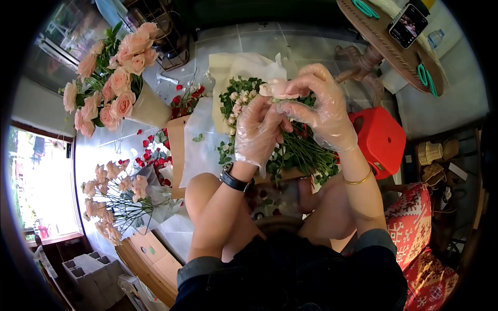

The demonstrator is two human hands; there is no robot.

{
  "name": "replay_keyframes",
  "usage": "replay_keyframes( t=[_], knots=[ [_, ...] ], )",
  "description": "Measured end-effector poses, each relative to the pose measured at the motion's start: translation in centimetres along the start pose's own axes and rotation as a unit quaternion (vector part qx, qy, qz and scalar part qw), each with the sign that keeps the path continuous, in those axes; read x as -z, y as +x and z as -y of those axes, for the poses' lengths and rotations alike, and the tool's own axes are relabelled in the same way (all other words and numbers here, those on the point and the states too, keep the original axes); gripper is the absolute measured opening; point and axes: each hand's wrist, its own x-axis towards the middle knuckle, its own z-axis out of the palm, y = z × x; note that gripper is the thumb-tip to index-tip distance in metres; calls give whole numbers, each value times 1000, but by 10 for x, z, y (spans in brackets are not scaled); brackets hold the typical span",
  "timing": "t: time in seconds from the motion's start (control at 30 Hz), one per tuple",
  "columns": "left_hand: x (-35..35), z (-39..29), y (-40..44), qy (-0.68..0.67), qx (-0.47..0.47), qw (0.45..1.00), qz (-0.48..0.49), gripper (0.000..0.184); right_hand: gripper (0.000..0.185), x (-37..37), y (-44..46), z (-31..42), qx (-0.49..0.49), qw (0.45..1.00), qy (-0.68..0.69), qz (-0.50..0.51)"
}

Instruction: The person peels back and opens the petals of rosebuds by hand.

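Thin clear plastic gloves cover both hands. My left hand (258,127) is closed just under a pale pink rose (275,89), apparently around its stem, which the fingers mostly hide. From the other side, the curved fingers and thumb of my right hand (324,106) pinch at the bloom's petals. Below the hands lies a bundle of green stems and leaves (308,150). Small pale pink rosebuds (239,103) show beside my left hand, over cream wrapping paper (224,67).
A tall vase (150,108) of peach roses (122,80) stands left, with another pale rose bunch (111,194) nearer. Red petals (148,155) litter the tiled floor. A red stool (381,140) and a round wooden table (384,44) with a phone (409,26) are at right.
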Motion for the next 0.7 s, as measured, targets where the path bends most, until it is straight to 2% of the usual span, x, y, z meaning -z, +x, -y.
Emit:
replay_keyframes(
  t=[0.07,0.2,0.3,0.33,0.37,0.4,0.47,0.53,0.57,0.6,0.67,0.7],
  knots=[
    [0,1,2,72,-21,997,18,13,21,-1,-1,-1,-3,1000,-5,6],
    [3,5,2,108,-35,993,6,13,16,-5,-4,1,-30,999,-15,0],
    [-1,1,0,90,-12,996,25,14,15,-3,-5,-1,-49,997,66,1],
    [-3,2,-1,34,0,999,3,15,15,-3,-5,-5,-50,997,66,-1],
    [-5,3,-1,-22,11,1000,-19,16,15,-3,-6,-11,-44,991,123,-23],
    [-4,2,0,-21,12,1000,-19,16,14,-1,-7,-16,-36,982,179,-44],
    [0,-2,2,-24,6,1000,-17,19,14,5,-7,-17,-26,976,206,-68],
    [2,-4,2,4,7,1000,-14,21,14,15,-6,-13,-169,955,242,-31],
    [3,-3,2,-9,4,1000,-14,21,20,19,-7,-16,-220,952,212,33],
    [4,-2,2,-22,0,1000,-14,22,20,20,-7,-15,-220,951,213,33],
    [4,-1,2,-36,-1,999,-8,22,31,22,-8,-12,-151,984,40,85],
    [3,-1,2,-50,-1,999,-2,22,38,20,-7,-12,-123,989,31,74]
  ],
)
